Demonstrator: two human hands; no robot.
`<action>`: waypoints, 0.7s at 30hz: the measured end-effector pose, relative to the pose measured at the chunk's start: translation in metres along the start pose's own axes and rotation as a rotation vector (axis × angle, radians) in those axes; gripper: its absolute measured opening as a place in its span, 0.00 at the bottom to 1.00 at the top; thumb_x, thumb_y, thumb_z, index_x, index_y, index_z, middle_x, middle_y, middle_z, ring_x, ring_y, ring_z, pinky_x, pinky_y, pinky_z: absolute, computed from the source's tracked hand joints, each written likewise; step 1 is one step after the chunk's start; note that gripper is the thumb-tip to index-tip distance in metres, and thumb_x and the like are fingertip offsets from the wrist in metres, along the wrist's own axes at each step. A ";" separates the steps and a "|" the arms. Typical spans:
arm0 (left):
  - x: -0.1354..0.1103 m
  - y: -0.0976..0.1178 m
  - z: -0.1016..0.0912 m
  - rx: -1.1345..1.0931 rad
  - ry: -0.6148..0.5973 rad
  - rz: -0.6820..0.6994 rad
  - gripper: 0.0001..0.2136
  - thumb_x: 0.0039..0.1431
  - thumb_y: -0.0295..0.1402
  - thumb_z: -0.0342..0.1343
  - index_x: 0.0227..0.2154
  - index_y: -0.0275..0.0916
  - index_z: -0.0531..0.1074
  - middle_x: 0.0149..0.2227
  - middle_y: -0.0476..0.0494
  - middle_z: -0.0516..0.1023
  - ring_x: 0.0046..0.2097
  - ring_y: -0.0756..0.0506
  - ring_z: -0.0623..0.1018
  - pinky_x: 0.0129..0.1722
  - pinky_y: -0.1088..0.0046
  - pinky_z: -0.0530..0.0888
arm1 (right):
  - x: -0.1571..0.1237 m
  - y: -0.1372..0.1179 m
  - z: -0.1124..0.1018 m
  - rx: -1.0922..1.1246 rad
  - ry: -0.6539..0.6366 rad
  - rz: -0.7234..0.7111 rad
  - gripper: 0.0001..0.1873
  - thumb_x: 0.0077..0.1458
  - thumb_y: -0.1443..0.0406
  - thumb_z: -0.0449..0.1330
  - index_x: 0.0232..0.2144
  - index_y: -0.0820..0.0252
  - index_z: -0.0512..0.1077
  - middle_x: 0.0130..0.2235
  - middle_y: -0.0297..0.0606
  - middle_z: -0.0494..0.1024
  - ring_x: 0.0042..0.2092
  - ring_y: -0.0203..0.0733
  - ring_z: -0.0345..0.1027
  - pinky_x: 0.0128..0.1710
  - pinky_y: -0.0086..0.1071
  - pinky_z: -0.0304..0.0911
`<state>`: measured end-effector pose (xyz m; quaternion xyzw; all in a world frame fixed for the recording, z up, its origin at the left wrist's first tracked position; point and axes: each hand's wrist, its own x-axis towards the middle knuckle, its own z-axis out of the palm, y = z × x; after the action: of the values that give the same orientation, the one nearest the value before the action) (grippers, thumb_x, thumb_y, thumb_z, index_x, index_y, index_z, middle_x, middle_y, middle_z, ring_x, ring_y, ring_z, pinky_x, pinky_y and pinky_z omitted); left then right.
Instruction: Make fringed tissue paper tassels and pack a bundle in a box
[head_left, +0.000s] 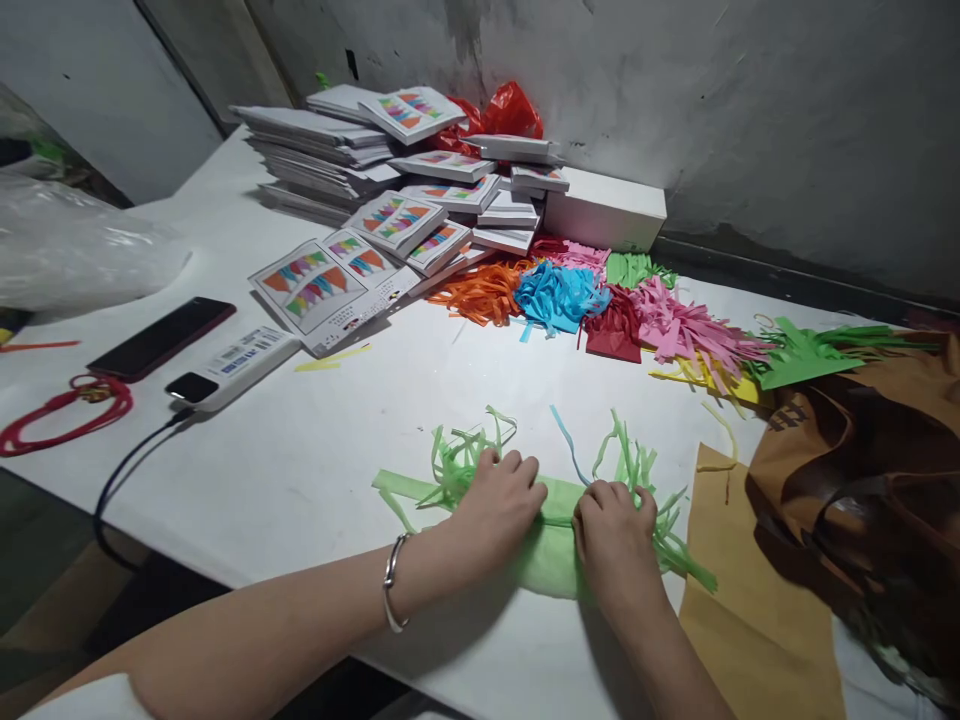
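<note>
A light green tissue-paper tassel (553, 570) lies on the white table in front of me, its fringed strips spreading out at both sides. My left hand (499, 505) presses on its left part with curled fingers, a silver bangle on the wrist. Close by, my right hand (616, 530) grips the right part, fingers closed on the paper. Between the two hands runs a narrow bunched or rolled ridge of the green tissue. A thin blue paper strip (568, 440) lies just beyond my right hand.
Colored tassels, such as a blue one (561, 296) and a pink one (694, 325), lie along the back. Stacked printed cards (397, 220) stand behind. A phone (163, 338), a white power bank (236, 368) and a red cord (67, 412) sit left; a brown bag (862, 500) lies right.
</note>
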<state>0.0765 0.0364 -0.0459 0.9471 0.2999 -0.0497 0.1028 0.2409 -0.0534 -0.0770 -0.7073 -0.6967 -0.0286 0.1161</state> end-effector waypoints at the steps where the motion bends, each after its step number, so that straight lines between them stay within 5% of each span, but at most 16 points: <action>1: -0.002 0.003 0.003 0.013 0.006 0.046 0.07 0.60 0.23 0.55 0.32 0.37 0.78 0.39 0.39 0.75 0.45 0.38 0.71 0.50 0.53 0.62 | -0.001 0.000 0.001 0.022 0.010 -0.026 0.12 0.55 0.78 0.56 0.30 0.56 0.71 0.38 0.37 0.76 0.43 0.47 0.67 0.57 0.53 0.45; 6: -0.001 0.015 0.020 0.132 0.110 0.258 0.08 0.62 0.23 0.57 0.29 0.37 0.78 0.34 0.42 0.74 0.44 0.39 0.70 0.55 0.51 0.57 | -0.009 0.000 0.001 0.098 0.048 -0.194 0.13 0.55 0.79 0.56 0.30 0.55 0.70 0.35 0.31 0.75 0.43 0.41 0.67 0.62 0.47 0.44; 13: 0.019 -0.011 0.013 0.042 0.136 0.184 0.08 0.54 0.24 0.63 0.21 0.36 0.75 0.28 0.43 0.74 0.34 0.43 0.70 0.38 0.61 0.62 | -0.008 -0.005 0.006 0.021 0.106 -0.258 0.09 0.58 0.74 0.57 0.28 0.57 0.68 0.32 0.35 0.73 0.41 0.45 0.64 0.63 0.50 0.42; 21: -0.016 0.004 0.020 -0.019 0.237 0.378 0.05 0.63 0.27 0.59 0.30 0.38 0.74 0.36 0.45 0.76 0.39 0.45 0.71 0.39 0.68 0.66 | 0.008 -0.003 0.004 -0.007 0.258 -0.245 0.12 0.58 0.78 0.54 0.29 0.57 0.68 0.31 0.34 0.74 0.38 0.44 0.67 0.58 0.46 0.48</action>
<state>0.0651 0.0193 -0.0617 0.9847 0.1273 0.0847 0.0833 0.2374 -0.0453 -0.0788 -0.6081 -0.7568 -0.1355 0.1978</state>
